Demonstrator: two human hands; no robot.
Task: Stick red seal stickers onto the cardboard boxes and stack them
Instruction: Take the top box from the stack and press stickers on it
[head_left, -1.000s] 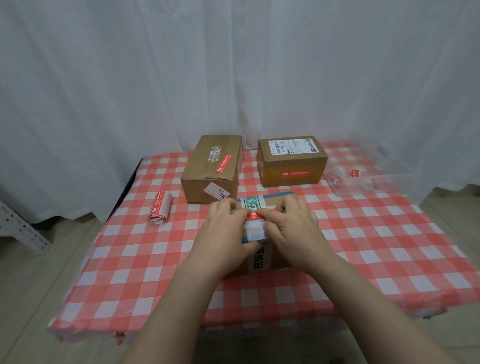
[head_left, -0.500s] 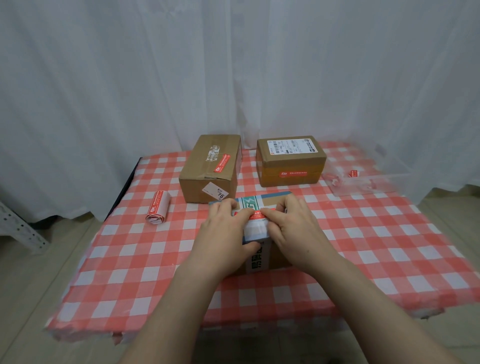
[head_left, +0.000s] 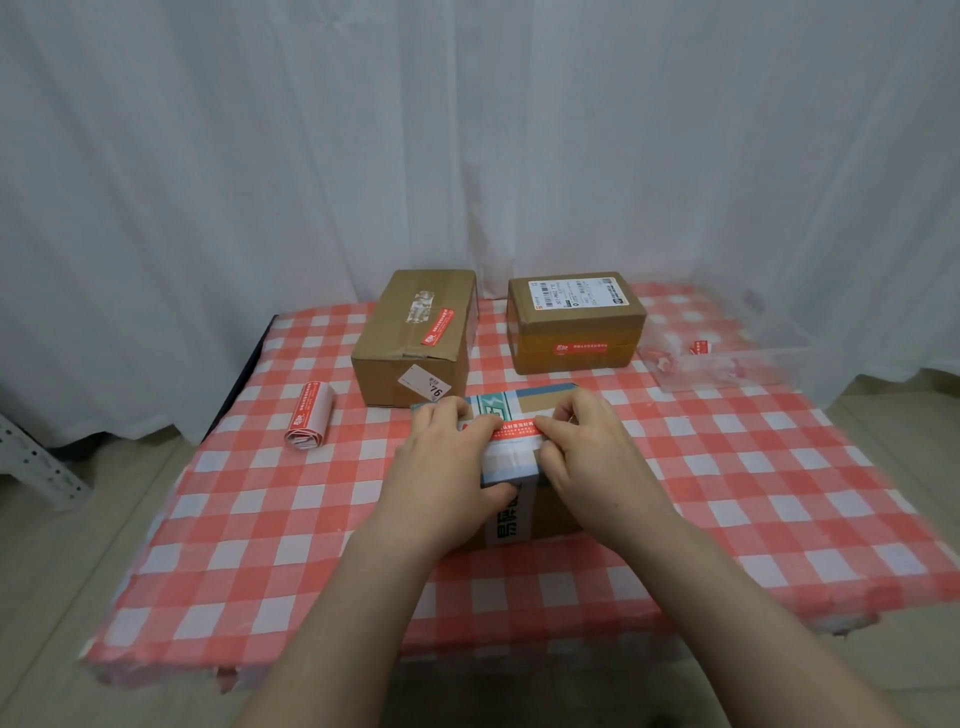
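A small cardboard box (head_left: 511, 467) with blue and white tape sits at the table's middle, near me. A red seal sticker (head_left: 517, 430) lies across its top. My left hand (head_left: 447, 467) and my right hand (head_left: 587, 457) rest on the box, fingertips pressing the sticker's two ends flat. Behind stand two brown boxes: the left one (head_left: 415, 343) has a red sticker on its top, the right one (head_left: 574, 322) has a red sticker on its front face. A roll of red stickers (head_left: 310, 423) lies at the left.
A red and white checked cloth (head_left: 753, 493) covers the table. A clear plastic tray (head_left: 727, 358) with red sticker scraps sits at the back right. White curtains hang behind the table. The floor shows on both sides and a metal rack leg at the far left.
My hands have slid apart along the sticker, so more of its red strip shows between my fingers. The boxes and the roll have stayed in place.
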